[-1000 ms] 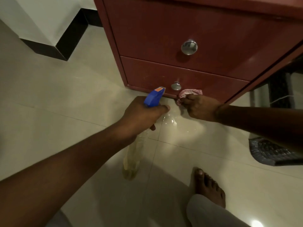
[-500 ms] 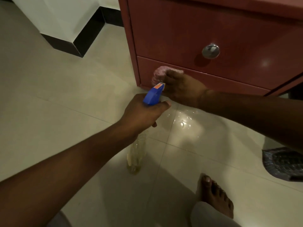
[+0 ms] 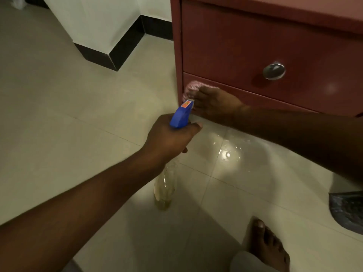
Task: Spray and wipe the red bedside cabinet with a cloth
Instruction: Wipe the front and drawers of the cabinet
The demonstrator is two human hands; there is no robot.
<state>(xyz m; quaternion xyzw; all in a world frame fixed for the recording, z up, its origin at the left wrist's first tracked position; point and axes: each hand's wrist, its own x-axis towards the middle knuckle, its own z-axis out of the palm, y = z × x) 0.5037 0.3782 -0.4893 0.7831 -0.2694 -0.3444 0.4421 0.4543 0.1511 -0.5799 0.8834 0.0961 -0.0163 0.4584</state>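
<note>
- Pale glossy floor tiles (image 3: 59,118) all over, white wall corner (image 3: 98,26) w/ black skirting top left.
- Left hand (image 3: 169,138) is wrapped tight round the neck of the spray bottle (image 3: 165,189), fingers curled under the blue trigger head (image 3: 181,114). Nozzle points at the cabinet's btm left corner.
- Bottle's clear and hangs below the fist, only a bit of yellowish liquid at the btm.
- Pinkish cloth (image 3: 191,89) is bunched up against the left end of the lower drawer (image 3: 275,99). Right hand (image 3: 216,105) holds it there, fingers look curled onto it (bit blurry tbh).
- Red bedside cabinet (image 3: 235,40) top right, both drawers closed, round metal knob (image 3: 274,70) on the upper one.
- Wet shiny patch (image 3: 235,154) on the tiles just in front.
- Bare foot (image 3: 269,246) btm right, dark grey thing (image 3: 347,211) at the rt edge, can't tell what.
</note>
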